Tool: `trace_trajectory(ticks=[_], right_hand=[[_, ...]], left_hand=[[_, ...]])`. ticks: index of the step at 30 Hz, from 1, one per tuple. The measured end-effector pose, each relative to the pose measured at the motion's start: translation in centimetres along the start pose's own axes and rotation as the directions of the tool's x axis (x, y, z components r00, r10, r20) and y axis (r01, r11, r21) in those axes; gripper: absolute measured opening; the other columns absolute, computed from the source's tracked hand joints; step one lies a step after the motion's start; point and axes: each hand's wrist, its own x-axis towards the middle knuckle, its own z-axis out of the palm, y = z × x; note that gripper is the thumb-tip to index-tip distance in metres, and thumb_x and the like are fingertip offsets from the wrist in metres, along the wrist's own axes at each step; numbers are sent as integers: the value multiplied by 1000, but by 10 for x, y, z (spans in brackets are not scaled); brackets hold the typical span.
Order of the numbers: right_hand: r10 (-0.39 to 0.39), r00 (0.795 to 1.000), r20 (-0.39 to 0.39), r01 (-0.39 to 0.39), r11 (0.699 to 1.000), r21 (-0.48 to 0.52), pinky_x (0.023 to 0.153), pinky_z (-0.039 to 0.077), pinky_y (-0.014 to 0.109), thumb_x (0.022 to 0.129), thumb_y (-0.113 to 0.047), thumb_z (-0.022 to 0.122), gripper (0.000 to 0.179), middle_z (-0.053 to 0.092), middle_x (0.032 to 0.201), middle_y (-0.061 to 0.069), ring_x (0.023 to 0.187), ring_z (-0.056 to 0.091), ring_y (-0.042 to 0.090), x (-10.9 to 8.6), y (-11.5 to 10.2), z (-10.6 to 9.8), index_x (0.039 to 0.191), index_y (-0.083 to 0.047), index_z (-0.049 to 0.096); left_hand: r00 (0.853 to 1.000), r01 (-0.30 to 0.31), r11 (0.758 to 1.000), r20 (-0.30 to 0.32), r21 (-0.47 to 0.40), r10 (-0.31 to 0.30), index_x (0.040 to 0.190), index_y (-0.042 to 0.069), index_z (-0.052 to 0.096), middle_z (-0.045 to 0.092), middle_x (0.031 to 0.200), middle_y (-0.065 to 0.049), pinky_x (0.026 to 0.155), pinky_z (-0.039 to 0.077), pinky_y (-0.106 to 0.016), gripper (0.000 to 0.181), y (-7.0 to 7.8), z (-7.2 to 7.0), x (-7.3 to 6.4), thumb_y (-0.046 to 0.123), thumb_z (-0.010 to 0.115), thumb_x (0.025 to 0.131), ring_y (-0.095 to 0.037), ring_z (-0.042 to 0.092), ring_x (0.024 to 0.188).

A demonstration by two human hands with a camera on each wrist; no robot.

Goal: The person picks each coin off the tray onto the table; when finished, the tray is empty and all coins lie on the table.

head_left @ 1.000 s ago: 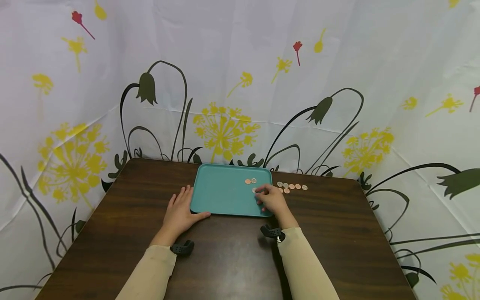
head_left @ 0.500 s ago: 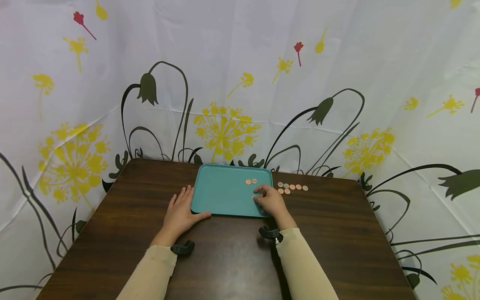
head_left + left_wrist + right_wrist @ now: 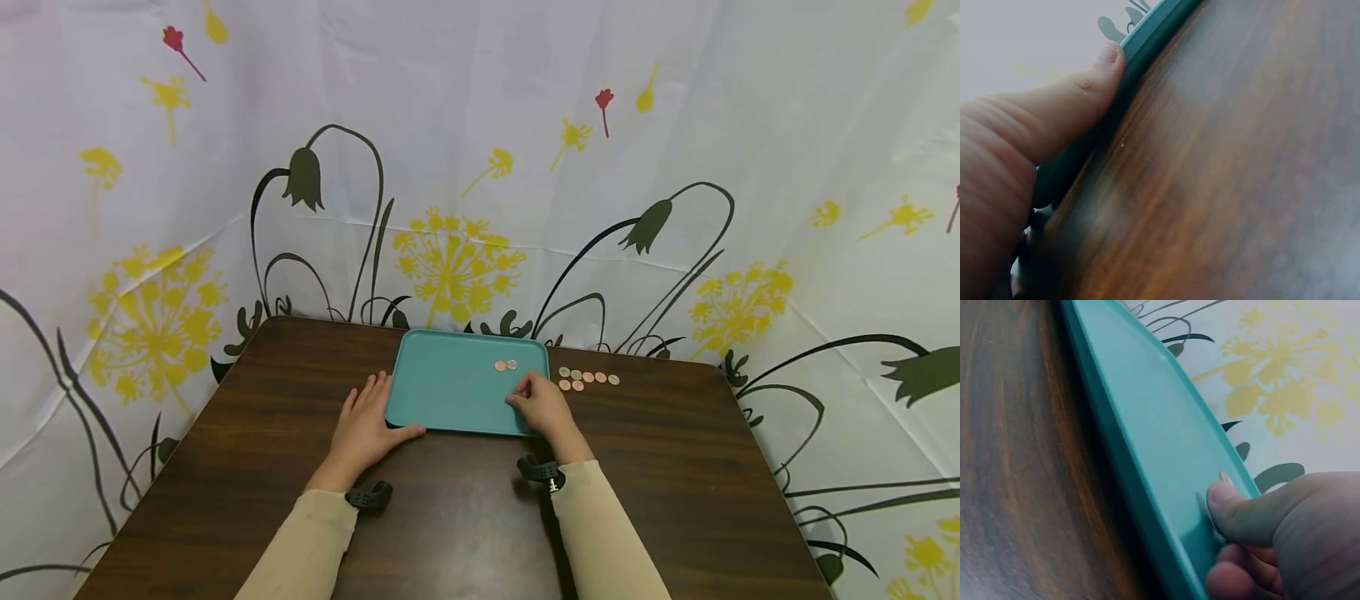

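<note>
A teal tray (image 3: 442, 387) lies on the table, with one copper coin (image 3: 500, 366) and one silver coin (image 3: 512, 365) side by side toward its back right. My left hand (image 3: 363, 431) is spread at the tray's left front corner. In the left wrist view, its thumb (image 3: 1094, 78) rests straight along the near rim. Over the right part of the tray, my right hand (image 3: 546, 408) pinches a coin (image 3: 1202, 509) between thumb and fingers. Only the coin's thin edge shows beside the thumb in the right wrist view, close over the tray floor.
Several copper and silver coins (image 3: 588, 377) lie in two rows on the brown table (image 3: 465, 508), just right of the tray. Behind the table hangs a white cloth (image 3: 450, 100) printed with flowers. Each wrist wears a black band (image 3: 540, 469).
My right fingertips have moved a little toward the tray's near side with a silver coin, now mostly hidden by them. The left hand stays in place. The head view has shifted slightly.
</note>
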Motion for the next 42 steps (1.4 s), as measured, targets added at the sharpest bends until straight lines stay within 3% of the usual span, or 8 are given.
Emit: trace_trajectory(ticks=[3,7,14,17,19,23,29,42], right_hand=[[-3,1000,-26,7,987,161,46,50,29,99,-22,84,21,63,81,3,52,53,15,-3,2,-6,105,-10,68],[-7,983,-186,60,958,282,51,49,25,98,-20,85,16,70,81,5,58,56,12,-10,7,-21,102,-8,76],[113,887,-448,31,953,300,61,45,22,98,-19,85,19,65,85,3,74,55,13,-21,50,-65,99,-2,77],[237,846,-479,-24,913,408,56,42,19,100,-19,82,22,62,81,-5,67,52,6,-22,77,-79,104,1,74],[294,839,-458,-44,875,482,51,39,18,102,-19,80,24,60,79,-8,61,48,2,-22,91,-86,109,3,72],[322,862,-392,-72,843,534,49,41,17,103,-17,78,26,60,79,-9,56,47,1,-19,101,-90,114,5,69],[316,879,-357,-115,867,484,56,55,17,103,-11,77,23,68,83,-2,56,63,5,-13,95,-86,117,6,70],[262,902,-344,-135,926,352,51,50,24,101,-11,77,15,67,85,1,62,62,13,-15,99,-80,113,-2,76]], left_hand=[[1000,1,1000,3,5,-1,174,1,22,16,182,-23,137,5,-67,125,0,0,0,71,81,88,-43,15,170],[1000,2,1000,6,7,-2,174,1,22,16,182,-22,137,5,-67,126,2,-1,1,72,80,88,-43,15,170],[1000,-7,1000,7,8,7,174,1,22,16,182,-22,137,5,-66,126,4,1,3,72,80,88,-42,15,170],[1000,-6,1000,5,8,6,174,1,22,16,182,-22,137,5,-66,126,5,1,2,72,80,88,-42,15,170],[1000,-7,1000,6,9,7,173,1,22,16,182,-23,137,5,-67,126,5,1,2,72,80,88,-43,15,170],[1000,-15,1000,-1,16,15,173,0,23,18,182,-23,136,6,-68,125,4,-1,4,72,79,88,-43,16,170],[1000,-4,1000,6,12,4,174,1,21,16,182,-23,137,5,-67,126,4,-3,3,73,79,88,-42,14,170],[1000,0,1000,10,11,0,174,1,21,16,182,-23,137,5,-67,125,3,-3,0,71,80,89,-43,14,170]])
